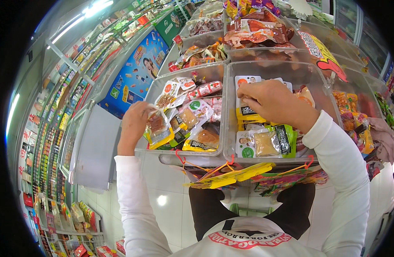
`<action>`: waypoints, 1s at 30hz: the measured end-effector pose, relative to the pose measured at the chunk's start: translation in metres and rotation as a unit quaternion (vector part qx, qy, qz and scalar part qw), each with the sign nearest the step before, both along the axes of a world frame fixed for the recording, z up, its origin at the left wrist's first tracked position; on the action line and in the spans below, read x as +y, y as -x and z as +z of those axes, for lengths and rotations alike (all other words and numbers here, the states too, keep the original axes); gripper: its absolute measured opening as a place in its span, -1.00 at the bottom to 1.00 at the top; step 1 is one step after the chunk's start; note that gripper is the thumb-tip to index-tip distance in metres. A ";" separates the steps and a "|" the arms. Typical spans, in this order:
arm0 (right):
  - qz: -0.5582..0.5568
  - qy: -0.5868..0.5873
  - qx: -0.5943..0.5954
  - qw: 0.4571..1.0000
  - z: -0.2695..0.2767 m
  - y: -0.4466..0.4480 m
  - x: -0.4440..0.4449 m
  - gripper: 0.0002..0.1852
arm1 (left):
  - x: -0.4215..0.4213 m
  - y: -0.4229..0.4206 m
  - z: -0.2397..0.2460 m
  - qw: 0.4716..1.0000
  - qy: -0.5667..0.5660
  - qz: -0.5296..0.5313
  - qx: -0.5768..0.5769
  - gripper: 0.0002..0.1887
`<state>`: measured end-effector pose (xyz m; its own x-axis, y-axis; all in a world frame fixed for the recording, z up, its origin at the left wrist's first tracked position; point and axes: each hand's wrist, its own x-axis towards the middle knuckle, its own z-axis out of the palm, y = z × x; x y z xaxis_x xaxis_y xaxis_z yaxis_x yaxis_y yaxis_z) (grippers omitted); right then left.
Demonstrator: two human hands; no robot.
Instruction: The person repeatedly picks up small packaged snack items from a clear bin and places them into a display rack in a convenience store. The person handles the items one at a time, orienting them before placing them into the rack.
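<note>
My left hand (pixel 134 125) pinches the upper edge of a clear-windowed snack packet (pixel 159 128) with a yellow border, at the left side of the left plastic bin (pixel 180 151). Vacuum-packed snacks (pixel 189 117) and red-and-white wrapped sausages (pixel 205 90) lie in that bin. Over the right plastic bin (pixel 230 154), my right hand (pixel 277 101) bends its fingers down at a white-and-yellow packet (pixel 243 80). Whether the fingers grip it is hidden. A green-edged packet (pixel 267 143) lies flat in front, near several stacked yellow packets (pixel 248 122).
Farther bins hold brown meat packs (pixel 261 30) and mixed snacks (pixel 200 54). A price sign (pixel 322 54) leans at the right. Yellow tags (pixel 229 176) hang on hooks along the front edge. A chest freezer (pixel 94 144) and stocked shelves (pixel 46 154) stand left.
</note>
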<state>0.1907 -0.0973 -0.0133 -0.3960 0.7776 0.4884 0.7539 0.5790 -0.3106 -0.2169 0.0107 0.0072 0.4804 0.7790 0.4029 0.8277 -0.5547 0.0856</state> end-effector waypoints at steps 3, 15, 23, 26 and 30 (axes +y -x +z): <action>0.001 -0.008 0.028 1.000 -0.002 -0.001 0.002 -0.84 | 0.001 -0.017 0.022 0.994 -0.039 0.009 -0.102 -0.86; -0.096 -0.113 0.236 0.960 0.027 -0.009 0.003 -0.77 | 0.016 -0.194 0.022 0.939 -0.117 -0.102 -0.307 -0.83; -0.137 -0.158 0.189 0.959 0.008 -0.028 0.024 -0.45 | 0.017 -0.198 0.004 0.777 0.278 -0.249 -0.506 -0.83; 0.030 0.174 0.472 0.864 0.013 -0.019 0.018 -0.48 | 0.017 -0.193 0.002 0.640 0.403 -0.310 -0.576 -0.79; 0.152 0.289 0.600 0.730 0.011 -0.014 0.021 -0.57 | 0.008 -0.203 0.007 0.556 0.456 -0.300 -0.627 -0.81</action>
<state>0.2048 -0.0763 -0.0028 -0.1499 0.9564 0.2506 -0.3989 0.1734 -0.9004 -0.0142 0.0190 0.0140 0.5516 0.7846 0.2830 -0.5097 0.0485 0.8590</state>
